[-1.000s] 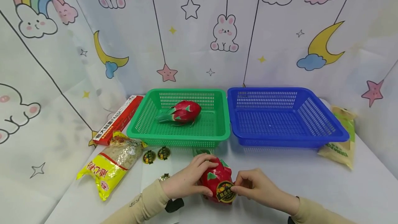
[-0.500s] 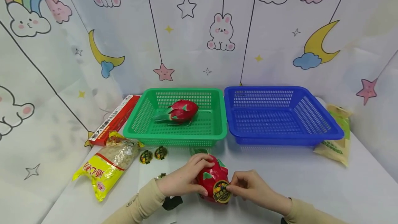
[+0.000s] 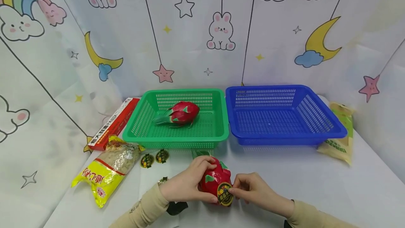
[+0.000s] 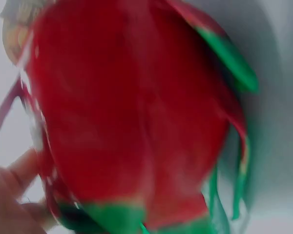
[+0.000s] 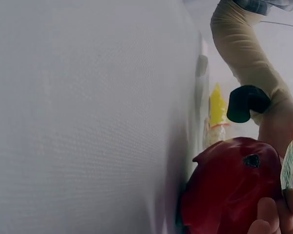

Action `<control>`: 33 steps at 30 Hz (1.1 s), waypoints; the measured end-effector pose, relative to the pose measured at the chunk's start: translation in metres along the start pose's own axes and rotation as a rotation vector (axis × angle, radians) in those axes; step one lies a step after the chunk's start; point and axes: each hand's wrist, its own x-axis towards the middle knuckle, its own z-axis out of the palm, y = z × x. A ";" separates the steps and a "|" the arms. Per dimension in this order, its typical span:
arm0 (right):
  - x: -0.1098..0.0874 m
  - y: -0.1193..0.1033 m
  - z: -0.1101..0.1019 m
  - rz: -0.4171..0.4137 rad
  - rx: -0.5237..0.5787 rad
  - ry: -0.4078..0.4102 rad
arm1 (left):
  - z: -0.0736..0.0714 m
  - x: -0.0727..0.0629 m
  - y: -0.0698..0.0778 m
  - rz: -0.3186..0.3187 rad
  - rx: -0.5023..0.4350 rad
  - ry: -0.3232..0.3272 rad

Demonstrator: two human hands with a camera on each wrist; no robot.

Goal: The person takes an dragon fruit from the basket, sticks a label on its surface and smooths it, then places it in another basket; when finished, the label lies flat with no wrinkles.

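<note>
A red plastic-looking dragon fruit [image 3: 221,175] with green-tipped scales lies on the white table in front of the green basket. My left hand [image 3: 188,184] grips it from the left, fingers over its top and thumb low at the front. With thumb and forefinger, my right hand [image 3: 257,192] pinches the right edge of a round black-and-gold sticker [image 3: 224,194] at the fruit's near end. The left thumb tip comes right up to the sticker's left edge. Seen in the right wrist view, the sticker [image 5: 291,165] stands edge-on beside the red fruit [image 5: 224,187]. In the left wrist view the fruit [image 4: 127,107] fills most of the picture.
A green basket [image 3: 177,139] holds another dragon fruit [image 3: 185,112]. To its right stands a blue basket [image 3: 291,141]. Left lie a red pasta box [image 3: 115,124] and a yellow food bag [image 3: 109,168]; a sticker sheet [image 3: 143,178] lies beside them. Another bag [image 3: 340,143] is at far right.
The head view has shifted slightly, so everything sits further left. My left thumb has moved right to the sticker's edge. Both hands keep their hold on the dragon fruit and the sticker.
</note>
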 end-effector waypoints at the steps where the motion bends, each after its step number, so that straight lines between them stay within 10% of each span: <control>1: 0.000 0.000 0.000 -0.005 -0.003 -0.004 | 0.001 0.001 0.002 -0.011 0.022 0.009; 20: 0.010 -0.001 -0.009 -0.207 -0.276 0.035 | 0.013 0.003 0.011 -0.083 0.096 0.101; 33: 0.020 -0.001 0.004 -0.181 -0.225 0.124 | 0.016 0.001 0.009 -0.026 0.113 0.114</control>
